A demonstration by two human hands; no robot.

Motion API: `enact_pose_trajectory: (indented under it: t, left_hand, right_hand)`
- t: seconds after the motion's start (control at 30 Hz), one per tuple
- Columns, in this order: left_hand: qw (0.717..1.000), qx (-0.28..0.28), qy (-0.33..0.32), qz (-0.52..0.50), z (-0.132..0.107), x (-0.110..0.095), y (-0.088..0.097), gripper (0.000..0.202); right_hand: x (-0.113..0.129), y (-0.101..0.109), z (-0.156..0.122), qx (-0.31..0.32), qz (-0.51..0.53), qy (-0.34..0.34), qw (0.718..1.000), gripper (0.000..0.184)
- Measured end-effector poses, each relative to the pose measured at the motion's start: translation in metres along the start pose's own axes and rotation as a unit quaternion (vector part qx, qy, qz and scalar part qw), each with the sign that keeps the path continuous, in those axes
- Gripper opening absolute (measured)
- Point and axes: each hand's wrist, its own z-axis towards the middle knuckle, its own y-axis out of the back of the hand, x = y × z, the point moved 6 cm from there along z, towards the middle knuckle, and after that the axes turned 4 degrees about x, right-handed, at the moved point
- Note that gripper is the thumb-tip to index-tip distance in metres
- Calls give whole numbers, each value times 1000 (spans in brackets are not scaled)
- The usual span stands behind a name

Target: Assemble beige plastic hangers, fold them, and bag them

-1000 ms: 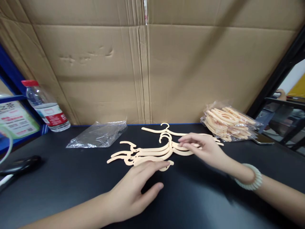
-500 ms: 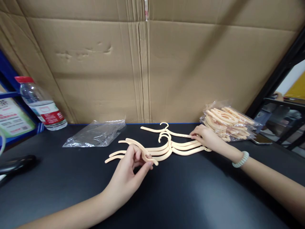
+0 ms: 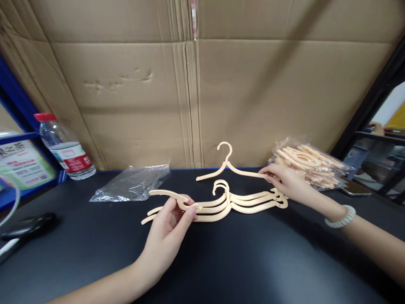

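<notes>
Several small cream plastic hangers (image 3: 240,202) lie stacked on the black table (image 3: 221,261). My left hand (image 3: 167,236) pinches the left end of one stacked hanger (image 3: 164,194) between thumb and fingers, lifting it a little. My right hand (image 3: 284,181), with a pale bead bracelet on the wrist, grips the right arm of a single hanger (image 3: 226,164) and holds it tilted up above the table, hook pointing upward, just behind the stack.
A clear bag full of hangers (image 3: 311,166) sits at the back right. An empty clear bag (image 3: 131,183) lies back left. A water bottle (image 3: 65,147) stands at far left by a blue shelf. A cardboard wall (image 3: 196,84) rises behind. A black object (image 3: 27,226) lies near left.
My right hand has raised the rear hanger off the table and tipped it upright. My left hand went from flat on the table to pinching the end of a stacked hanger.
</notes>
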Motion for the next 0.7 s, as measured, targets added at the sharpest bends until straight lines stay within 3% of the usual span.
enact_pose_trajectory:
  t: [0.2, 0.37, 0.7]
  left_hand:
    - [999, -47, -5, -7, 2, 3, 10, 15]
    - [997, -60, 34, -40, 5, 9, 12, 22]
    - [990, 10, -2, -143, 1, 6, 4, 15]
  right_hand:
    - [-2, 20, -2, -22, 48, -18, 998, 14]
    - [2, 26, -3, 29, 132, -17, 991, 19]
    - [10, 32, -6, 39, 149, 3, 988, 18]
